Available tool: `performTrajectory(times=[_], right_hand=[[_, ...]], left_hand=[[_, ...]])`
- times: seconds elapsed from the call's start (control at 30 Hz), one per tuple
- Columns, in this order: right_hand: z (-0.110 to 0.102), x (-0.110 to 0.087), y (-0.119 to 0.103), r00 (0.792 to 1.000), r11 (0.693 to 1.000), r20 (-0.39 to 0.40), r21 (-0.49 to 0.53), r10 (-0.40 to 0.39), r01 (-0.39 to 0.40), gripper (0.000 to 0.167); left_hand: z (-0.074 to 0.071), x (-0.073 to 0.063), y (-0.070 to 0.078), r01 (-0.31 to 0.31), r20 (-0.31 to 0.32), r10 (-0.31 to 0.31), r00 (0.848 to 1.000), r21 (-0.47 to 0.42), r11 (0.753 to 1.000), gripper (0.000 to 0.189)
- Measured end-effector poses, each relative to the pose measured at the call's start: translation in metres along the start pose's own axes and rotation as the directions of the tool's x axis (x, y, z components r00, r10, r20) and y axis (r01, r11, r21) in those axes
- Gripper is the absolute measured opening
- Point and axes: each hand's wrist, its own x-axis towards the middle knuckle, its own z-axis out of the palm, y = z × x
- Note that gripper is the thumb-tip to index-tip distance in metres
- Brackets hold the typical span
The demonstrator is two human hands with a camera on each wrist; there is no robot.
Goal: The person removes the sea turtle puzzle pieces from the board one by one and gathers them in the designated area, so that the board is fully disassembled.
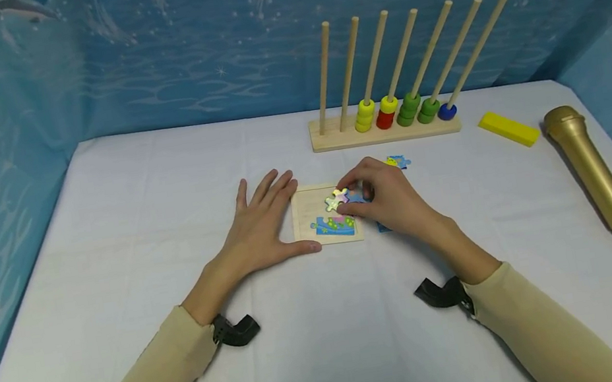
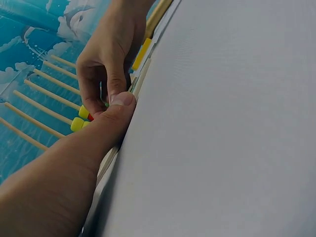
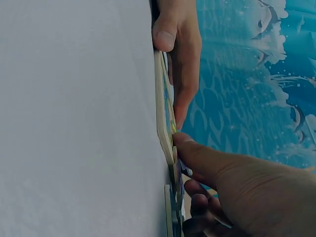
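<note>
A wooden jigsaw tray (image 1: 303,208) lies on the table, with a blue and green puzzle piece (image 1: 334,226) set along its front edge. With fingers spread, my left hand (image 1: 269,223) rests against the tray's left side, its thumb at the near corner. Over the right part of the tray, my right hand (image 1: 394,197) pinches a brightly coloured puzzle piece (image 1: 337,199) between thumb and fingers. In the right wrist view the right thumb (image 3: 197,153) is close to the tray's edge (image 3: 162,108). Another piece (image 1: 399,161) shows beyond the right hand, and one more (image 1: 384,227) is partly hidden beneath it.
Behind the tray stands a wooden peg rack (image 1: 328,142) with coloured beads on several of its rods. To the right are a yellow block (image 1: 508,129) and a gold microphone-shaped object (image 1: 595,175). A blue sea-patterned curtain (image 1: 188,56) borders the white table.
</note>
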Motion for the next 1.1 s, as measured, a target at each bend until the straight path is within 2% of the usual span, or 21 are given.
performTrajectory(times=[0.13,0.37,0.6,0.77,0.93,1.0,1.1], right_hand=[[0.002,0.0,-0.002,1.0,1.0,-0.016,-0.002,-0.003,0.003,0.033],[0.004,0.0,-0.002,0.999,0.999,-0.052,0.039,0.011,-0.009,0.017],[0.001,0.0,0.0,0.996,0.989,-0.044,0.127,0.077,-0.071,0.009],[-0.008,0.001,0.003,0.994,0.967,-0.029,0.238,0.103,-0.093,0.011],[-0.019,0.003,0.011,0.995,0.926,-0.042,0.37,0.094,-0.072,0.016],[-0.024,0.003,0.015,0.994,0.923,-0.053,0.378,0.095,-0.068,0.017],[-0.036,0.003,0.022,0.991,0.936,-0.059,0.338,0.12,-0.094,0.02]], left_hand=[[-0.001,0.0,0.001,0.004,0.008,-0.004,1.0,-0.001,1.0,0.12],[-0.001,-0.001,0.002,0.0,-0.002,0.0,1.0,-0.009,1.0,0.12],[0.0,-0.001,0.001,0.0,-0.001,0.0,1.0,-0.013,1.0,0.12],[0.0,-0.001,0.001,0.006,0.01,-0.005,1.0,-0.018,1.0,0.121],[0.0,0.0,0.001,0.007,0.007,-0.007,1.0,-0.01,1.0,0.122],[0.0,0.0,0.0,0.006,0.004,-0.006,1.0,-0.007,1.0,0.122],[0.0,0.0,0.0,0.003,0.0,-0.003,1.0,-0.002,1.0,0.123]])
